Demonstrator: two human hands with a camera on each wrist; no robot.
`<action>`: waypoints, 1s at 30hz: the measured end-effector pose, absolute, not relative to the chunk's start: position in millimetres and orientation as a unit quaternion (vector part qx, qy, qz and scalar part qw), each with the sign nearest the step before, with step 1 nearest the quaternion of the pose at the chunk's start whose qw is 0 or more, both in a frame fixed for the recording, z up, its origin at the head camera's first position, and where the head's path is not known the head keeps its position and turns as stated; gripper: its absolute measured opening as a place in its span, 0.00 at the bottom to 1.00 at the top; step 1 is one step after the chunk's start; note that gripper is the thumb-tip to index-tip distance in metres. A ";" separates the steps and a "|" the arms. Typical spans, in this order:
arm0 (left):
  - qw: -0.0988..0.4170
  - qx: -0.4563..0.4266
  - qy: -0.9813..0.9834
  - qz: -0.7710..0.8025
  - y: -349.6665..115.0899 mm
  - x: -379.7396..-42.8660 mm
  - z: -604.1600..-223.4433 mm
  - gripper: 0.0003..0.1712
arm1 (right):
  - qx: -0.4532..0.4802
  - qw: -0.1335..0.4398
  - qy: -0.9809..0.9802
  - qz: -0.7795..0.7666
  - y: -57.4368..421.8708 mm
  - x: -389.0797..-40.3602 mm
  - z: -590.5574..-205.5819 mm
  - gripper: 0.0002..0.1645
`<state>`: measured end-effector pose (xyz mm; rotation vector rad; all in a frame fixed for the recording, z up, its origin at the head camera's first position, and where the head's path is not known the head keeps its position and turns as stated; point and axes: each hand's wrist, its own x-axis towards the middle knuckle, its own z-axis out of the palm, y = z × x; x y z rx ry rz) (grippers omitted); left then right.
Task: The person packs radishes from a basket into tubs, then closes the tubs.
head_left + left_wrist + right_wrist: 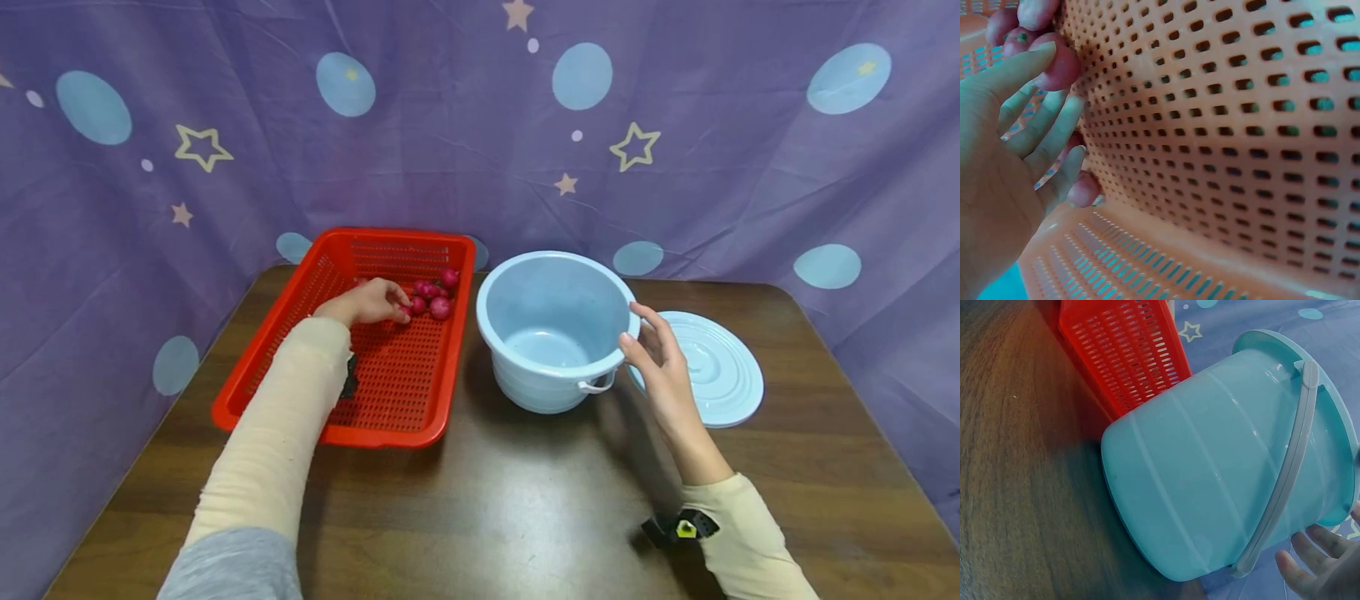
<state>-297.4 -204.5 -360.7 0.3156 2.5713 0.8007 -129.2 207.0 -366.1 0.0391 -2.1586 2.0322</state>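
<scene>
My left hand (pixel 372 301) reaches into the red basket (pixel 339 435), its thumb and fingers pinching a small round red radish (pixel 1060 65). More radishes (pixel 441 308) cluster just beyond the fingertips, against the basket's right side. In the left wrist view, two of them show partly behind the fingers. The light blue bucket (pixel 557 292) stands upright on the table to the right of the basket, and its inside shows bare. My right hand (pixel 663 367) holds the bucket's right rim, thumb at the rim and fingers outside the wall.
Behind my right hand, a light blue lid (pixel 723 375) lies flat on the wooden table (pixel 510 508). The bucket's handle (pixel 1288 469) hangs down along its side. A purple curtain (pixel 465 125) with stars and ovals rises behind the table's back edge.
</scene>
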 end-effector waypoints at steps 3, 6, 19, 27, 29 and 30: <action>0.207 0.129 0.934 0.260 -204.1 -296.9 -353.3 0.18 | 0.013 0.088 -0.728 0.680 207.2 -129.6 -365.1 0.30; 0.206 0.138 0.939 0.238 -205.1 -295.4 -344.3 0.18 | 0.013 0.086 -0.728 0.681 207.2 -129.5 -364.3 0.30; 0.160 0.170 0.940 0.248 -208.7 -286.8 -312.7 0.19 | 0.010 0.088 -0.731 0.677 207.1 -130.0 -364.3 0.30; 0.137 0.192 0.938 0.254 -198.7 -281.1 -297.9 0.20 | 0.009 0.093 -0.727 0.680 207.9 -129.6 -364.8 0.29; 0.128 0.203 0.937 0.255 -196.1 -279.3 -295.4 0.19 | 0.010 0.092 -0.727 0.681 207.6 -129.6 -365.1 0.29; 0.122 0.206 0.937 0.255 -194.9 -278.4 -294.2 0.18 | 0.011 0.091 -0.727 0.681 207.3 -129.7 -365.2 0.29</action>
